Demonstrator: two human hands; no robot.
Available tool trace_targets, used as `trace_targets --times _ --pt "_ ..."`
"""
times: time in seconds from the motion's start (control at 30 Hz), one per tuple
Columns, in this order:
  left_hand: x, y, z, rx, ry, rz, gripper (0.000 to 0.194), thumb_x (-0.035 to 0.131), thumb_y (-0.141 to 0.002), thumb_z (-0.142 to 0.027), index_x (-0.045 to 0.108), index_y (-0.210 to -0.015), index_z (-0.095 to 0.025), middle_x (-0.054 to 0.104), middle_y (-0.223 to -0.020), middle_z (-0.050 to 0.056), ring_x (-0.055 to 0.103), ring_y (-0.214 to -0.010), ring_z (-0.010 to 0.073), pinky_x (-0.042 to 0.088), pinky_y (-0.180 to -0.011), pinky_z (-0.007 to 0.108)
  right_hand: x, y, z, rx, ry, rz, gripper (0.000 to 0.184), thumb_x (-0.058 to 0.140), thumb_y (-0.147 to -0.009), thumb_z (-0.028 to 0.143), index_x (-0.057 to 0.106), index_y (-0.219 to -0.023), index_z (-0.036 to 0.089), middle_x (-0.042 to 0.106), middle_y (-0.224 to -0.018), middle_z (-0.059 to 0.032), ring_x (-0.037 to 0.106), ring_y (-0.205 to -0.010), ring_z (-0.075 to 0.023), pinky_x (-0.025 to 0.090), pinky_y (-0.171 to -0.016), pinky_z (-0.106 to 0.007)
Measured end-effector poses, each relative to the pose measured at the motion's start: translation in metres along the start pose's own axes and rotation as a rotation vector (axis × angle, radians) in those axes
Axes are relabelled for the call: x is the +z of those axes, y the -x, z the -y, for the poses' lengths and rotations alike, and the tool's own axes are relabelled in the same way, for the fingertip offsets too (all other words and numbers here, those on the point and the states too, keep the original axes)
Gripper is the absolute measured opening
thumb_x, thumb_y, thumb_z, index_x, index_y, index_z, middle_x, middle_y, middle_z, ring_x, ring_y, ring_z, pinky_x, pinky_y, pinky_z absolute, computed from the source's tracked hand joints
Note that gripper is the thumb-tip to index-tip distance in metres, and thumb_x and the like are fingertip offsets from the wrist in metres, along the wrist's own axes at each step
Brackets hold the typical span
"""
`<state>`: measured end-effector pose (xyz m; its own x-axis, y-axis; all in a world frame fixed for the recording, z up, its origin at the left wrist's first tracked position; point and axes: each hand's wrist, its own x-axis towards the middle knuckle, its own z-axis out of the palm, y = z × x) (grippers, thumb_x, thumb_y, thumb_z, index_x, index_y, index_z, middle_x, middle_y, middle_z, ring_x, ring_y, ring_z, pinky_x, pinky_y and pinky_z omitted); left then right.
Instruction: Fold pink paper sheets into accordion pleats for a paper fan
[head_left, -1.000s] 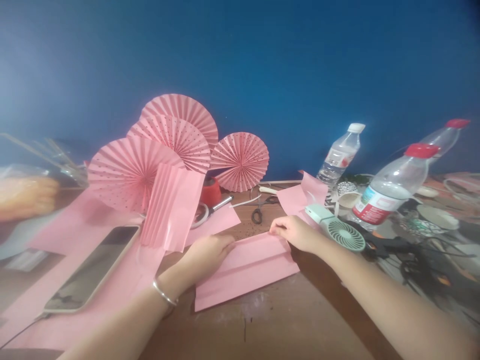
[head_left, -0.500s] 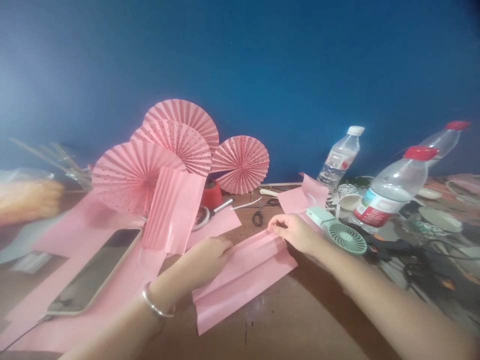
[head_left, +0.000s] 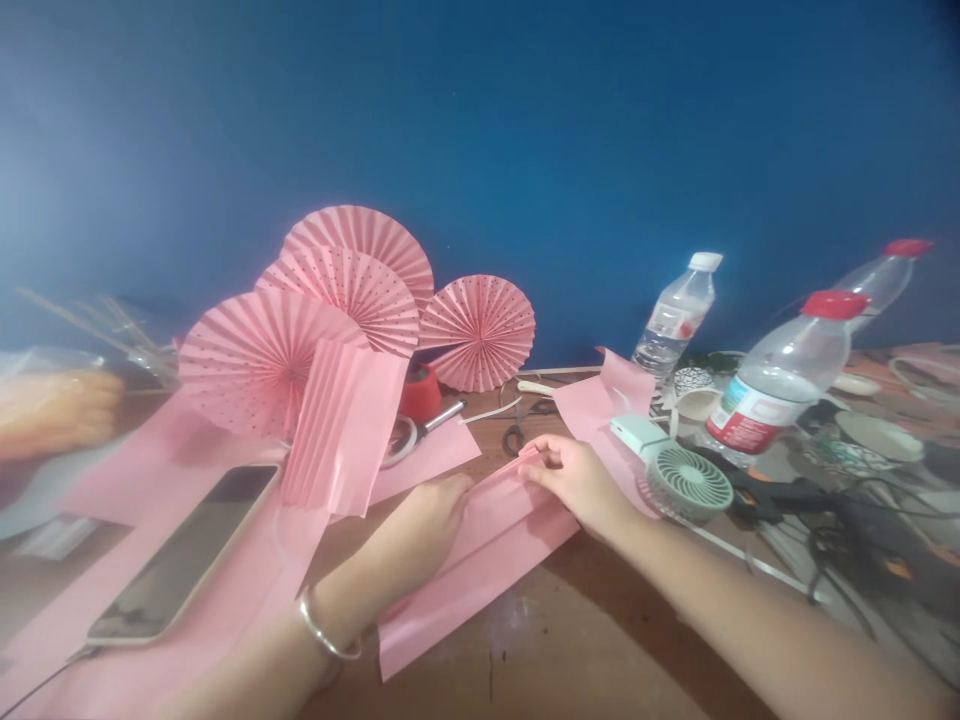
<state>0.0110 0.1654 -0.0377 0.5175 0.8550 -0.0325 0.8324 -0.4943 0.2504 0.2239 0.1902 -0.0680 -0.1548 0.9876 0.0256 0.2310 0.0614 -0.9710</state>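
A pink paper sheet [head_left: 480, 570] lies on the wooden table [head_left: 600, 650], folded into narrow pleats along its far edge. My left hand [head_left: 427, 515], with a silver bangle on the wrist, is closed on the left end of the pleated edge. My right hand [head_left: 574, 478] pinches the right end of the same pleats between thumb and fingers. The far edge of the sheet is lifted off the table; the near part lies flat.
Pink pleated paper fans [head_left: 352, 290] lean against the blue wall. A half-pleated sheet [head_left: 341, 425], a phone [head_left: 184, 555], scissors [head_left: 517, 425], a small hand fan [head_left: 686, 480], water bottles [head_left: 780, 375] and cables [head_left: 847, 520] crowd the table. Another person's hand [head_left: 56, 410] is at far left.
Both hands have drawn closer together and lifted the pleated far edge; the sheet has tilted and its right end moved left.
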Motion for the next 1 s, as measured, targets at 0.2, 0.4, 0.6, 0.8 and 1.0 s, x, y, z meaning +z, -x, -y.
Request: trace_targets --times 0.2,0.4,0.6,0.8,1.0 --pt "-0.007 -0.004 -0.009 -0.075 0.145 0.024 0.030 0.027 -0.088 -0.023 0.053 -0.074 -0.017 0.058 -0.068 0.000 0.052 -0.060 0.0131 0.037 -0.057 0.025 0.005 0.006 0.007 -0.022 0.017 0.021 0.016 0.059 -0.071 0.034 0.054 -0.074 0.019 0.063 -0.071 0.0014 0.057 -0.067 -0.0144 0.041 -0.063 -0.024" --pt "0.005 0.000 -0.003 -0.036 0.076 -0.027 0.024 0.032 -0.085 -0.021 0.049 -0.070 -0.018 0.057 -0.067 -0.001 0.052 -0.059 0.0130 0.033 -0.053 0.025 0.008 0.009 0.011 0.009 0.137 0.037 0.028 0.069 -0.061 0.031 0.057 -0.084 0.021 0.061 -0.076 0.0025 0.054 -0.065 -0.0131 0.039 -0.058 -0.022" --pt "0.003 0.000 -0.002 0.026 0.029 0.004 0.026 0.030 -0.085 -0.016 0.053 -0.073 -0.016 0.059 -0.069 0.002 0.054 -0.061 0.0150 0.037 -0.058 0.027 0.008 0.009 0.013 0.005 0.071 0.041 0.022 0.067 -0.063 0.031 0.058 -0.080 0.019 0.064 -0.075 0.0009 0.059 -0.068 -0.0145 0.043 -0.061 -0.022" --pt "-0.003 -0.003 -0.012 -0.019 0.272 -0.131 0.022 0.038 -0.087 -0.025 0.057 -0.097 -0.024 0.064 -0.092 0.000 0.058 -0.081 0.0149 0.043 -0.070 0.025 0.011 0.016 0.020 -0.036 0.106 0.015 0.016 0.066 -0.066 0.031 0.061 -0.076 0.019 0.067 -0.072 -0.0001 0.061 -0.068 -0.0165 0.044 -0.059 -0.023" --pt "0.003 -0.005 -0.005 -0.005 0.479 -0.186 0.018 0.048 -0.083 -0.023 0.065 -0.086 -0.025 0.066 -0.087 -0.003 0.059 -0.079 0.0132 0.045 -0.071 0.024 0.009 0.014 0.016 -0.147 0.023 0.066 0.015 0.066 -0.068 0.026 0.065 -0.083 0.021 0.067 -0.080 -0.0006 0.062 -0.077 -0.0168 0.047 -0.070 -0.025"
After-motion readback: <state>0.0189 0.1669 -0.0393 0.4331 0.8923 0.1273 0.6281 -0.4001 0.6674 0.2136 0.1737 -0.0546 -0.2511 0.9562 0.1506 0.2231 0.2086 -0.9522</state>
